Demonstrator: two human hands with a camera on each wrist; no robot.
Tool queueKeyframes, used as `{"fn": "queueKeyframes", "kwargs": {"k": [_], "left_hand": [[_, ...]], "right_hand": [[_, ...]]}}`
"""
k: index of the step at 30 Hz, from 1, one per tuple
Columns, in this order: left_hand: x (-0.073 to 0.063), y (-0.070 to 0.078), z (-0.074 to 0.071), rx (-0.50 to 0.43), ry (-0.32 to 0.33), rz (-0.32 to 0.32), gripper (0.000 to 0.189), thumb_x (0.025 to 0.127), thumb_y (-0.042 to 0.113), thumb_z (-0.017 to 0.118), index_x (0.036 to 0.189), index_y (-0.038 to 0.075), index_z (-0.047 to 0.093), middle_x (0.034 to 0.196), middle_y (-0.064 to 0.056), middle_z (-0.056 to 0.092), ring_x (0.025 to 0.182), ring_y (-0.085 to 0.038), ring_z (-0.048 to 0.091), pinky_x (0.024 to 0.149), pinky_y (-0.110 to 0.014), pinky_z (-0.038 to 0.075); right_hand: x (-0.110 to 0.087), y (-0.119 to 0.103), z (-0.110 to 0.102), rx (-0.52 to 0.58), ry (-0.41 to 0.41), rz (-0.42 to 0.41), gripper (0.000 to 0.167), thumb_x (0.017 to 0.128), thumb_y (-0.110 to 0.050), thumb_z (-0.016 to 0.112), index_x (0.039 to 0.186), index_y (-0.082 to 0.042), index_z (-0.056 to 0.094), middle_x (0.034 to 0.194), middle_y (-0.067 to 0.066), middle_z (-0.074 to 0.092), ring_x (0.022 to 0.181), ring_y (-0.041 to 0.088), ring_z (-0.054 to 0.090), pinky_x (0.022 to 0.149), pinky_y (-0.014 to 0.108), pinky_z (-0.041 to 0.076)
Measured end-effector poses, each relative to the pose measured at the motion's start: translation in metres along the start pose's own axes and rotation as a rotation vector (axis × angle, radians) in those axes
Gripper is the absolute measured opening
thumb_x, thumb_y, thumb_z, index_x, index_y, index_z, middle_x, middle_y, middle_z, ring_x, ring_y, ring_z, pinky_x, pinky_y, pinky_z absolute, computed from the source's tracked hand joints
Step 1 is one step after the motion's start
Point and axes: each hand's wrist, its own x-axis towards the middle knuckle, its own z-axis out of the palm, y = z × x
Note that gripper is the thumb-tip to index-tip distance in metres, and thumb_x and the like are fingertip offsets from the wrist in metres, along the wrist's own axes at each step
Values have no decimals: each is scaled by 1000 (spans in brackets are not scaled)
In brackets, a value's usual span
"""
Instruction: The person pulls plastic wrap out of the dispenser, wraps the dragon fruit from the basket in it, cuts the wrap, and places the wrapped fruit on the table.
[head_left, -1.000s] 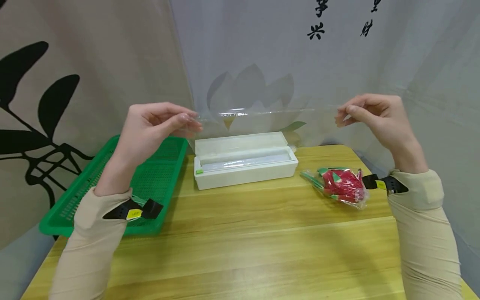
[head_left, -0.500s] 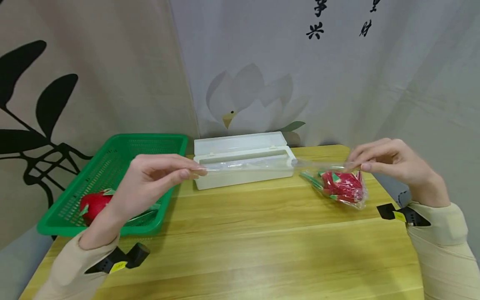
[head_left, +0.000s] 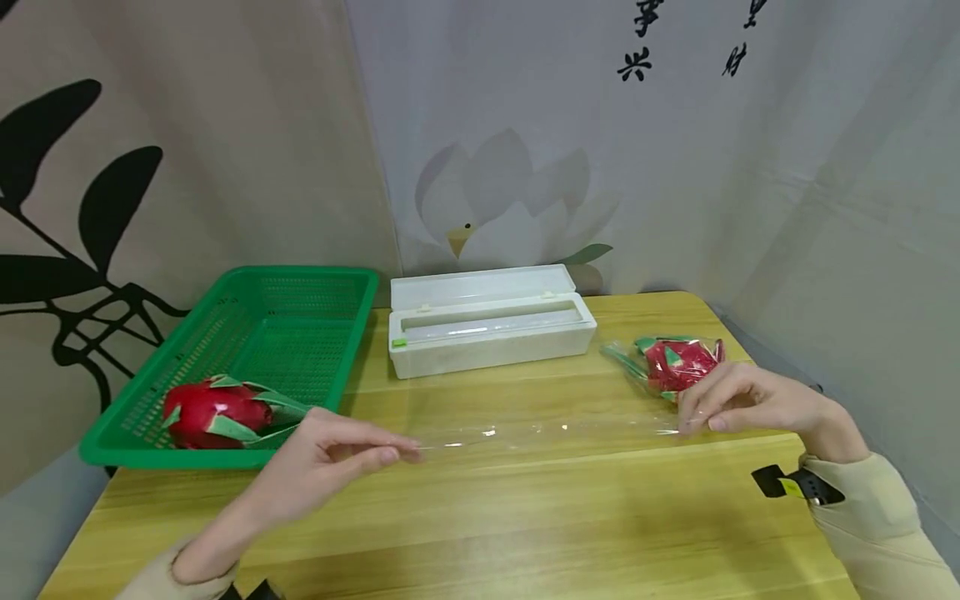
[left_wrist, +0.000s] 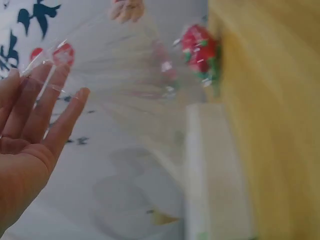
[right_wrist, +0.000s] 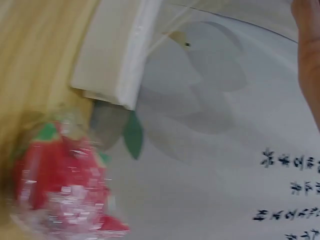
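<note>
Between left fingers (head_left: 367, 435), right fingers (head_left: 699, 403): clear film (head_left: 536, 432).

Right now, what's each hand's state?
Left hand: holding one end of the clear plastic film.
Right hand: holding the opposite end.

Left hand (head_left: 337, 454) and right hand (head_left: 753, 406) well apart, inward-pointing; each in a thumb-and-finger pinch
</note>
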Motion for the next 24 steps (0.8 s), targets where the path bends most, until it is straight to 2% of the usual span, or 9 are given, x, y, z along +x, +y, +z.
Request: {"fn": "queueKeyframes", "kwargs": {"k": [3, 4, 8, 10, 14, 17, 20, 24], "left_hand": [[-12, -13, 8, -60, -31, -40, 29, 88, -14, 53, 108, -1, 69, 104, 0, 74, 97, -7, 70, 80, -23, 57], [-15, -17, 11, -84, -45, -33, 28, 89, -14, 52, 108, -4, 68, 105, -2, 74, 98, -8, 70, 81, -24, 57], [-29, -33, 20, -191, -93, -119, 25, 92, -10, 49, 111, -7, 66, 108, -6, 73, 101, -9, 69, 84, -25, 56], [-35, -40, 24, -214, -113, -150, 24, 93, -8, 49, 111, -8, 66, 107, -12, 73, 102, -9, 68, 85, -26, 56], [-45, -56, 35, -196, -149, -182, 21, 94, -4, 51, 107, -6, 67, 103, -22, 70, 100, -6, 68, 83, -26, 57], [-53, -67, 43, -154, -188, -214, 21, 94, 1, 53, 107, -1, 69, 104, -19, 71, 100, -5, 67, 82, -26, 57], [-60, -78, 49, -102, -226, -218, 20, 95, 5, 54, 107, 2, 70, 106, -15, 71, 101, -7, 65, 85, -26, 55], [-69, -93, 53, -121, -249, -236, 19, 94, 7, 56, 106, 1, 71, 108, -16, 65, 104, -7, 59, 90, -26, 52]], "right_hand": [[-6, 12, 6, 41, -34, 24, 54, 84, 23, 44, 130, -3, 57, 120, 13, 66, 104, 26, 65, 82, 37, 56], [-8, 15, 8, 47, -41, 37, 54, 84, 24, 44, 129, -2, 58, 118, 14, 67, 102, 27, 65, 82, 38, 56], [-15, 31, 15, 43, -72, 83, 47, 82, 24, 45, 120, 2, 63, 111, 16, 69, 99, 24, 67, 79, 38, 57], [-19, 38, 18, 56, -88, 105, 41, 84, 21, 45, 116, 4, 64, 109, 17, 70, 98, 23, 67, 78, 39, 57], [-29, 54, 25, 119, -89, 170, 37, 88, 19, 43, 115, 6, 64, 108, 20, 70, 98, 23, 68, 79, 41, 57], [-36, 63, 31, 177, -64, 248, 39, 89, 20, 40, 116, 6, 64, 109, 20, 69, 99, 24, 68, 81, 41, 57], [-41, 71, 37, 230, -38, 341, 39, 90, 19, 40, 118, 5, 63, 113, 18, 69, 102, 27, 68, 85, 42, 56], [-47, 77, 43, 264, -16, 461, 35, 92, 13, 42, 118, 5, 63, 115, 17, 68, 106, 28, 67, 90, 41, 55]]}}
